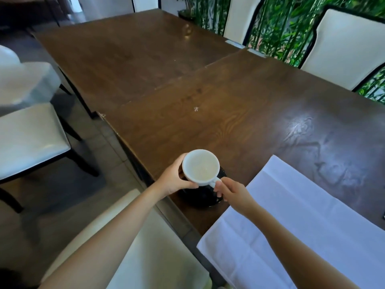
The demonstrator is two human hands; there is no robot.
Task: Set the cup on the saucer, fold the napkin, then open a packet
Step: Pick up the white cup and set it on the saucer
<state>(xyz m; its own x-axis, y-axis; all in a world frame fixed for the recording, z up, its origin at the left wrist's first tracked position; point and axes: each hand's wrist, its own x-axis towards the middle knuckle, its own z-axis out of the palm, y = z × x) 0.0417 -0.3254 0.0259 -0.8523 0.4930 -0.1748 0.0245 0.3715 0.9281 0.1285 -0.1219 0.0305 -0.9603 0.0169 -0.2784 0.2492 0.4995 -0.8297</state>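
A white cup [201, 165] is held over a black saucer [200, 198] near the table's front left corner; whether it touches the saucer I cannot tell. My left hand [174, 180] wraps the cup's left side. My right hand [231, 191] pinches the cup's handle. A white napkin [302, 222] lies unfolded and flat to the right of the saucer, reaching the table's near edge. No packet is in view.
The dark wooden table [218, 113] stretches away, joined to a second table behind. White chairs stand at the left [27, 138], below me [158, 253] and along the far side [341, 49]. Green plants fill the back right.
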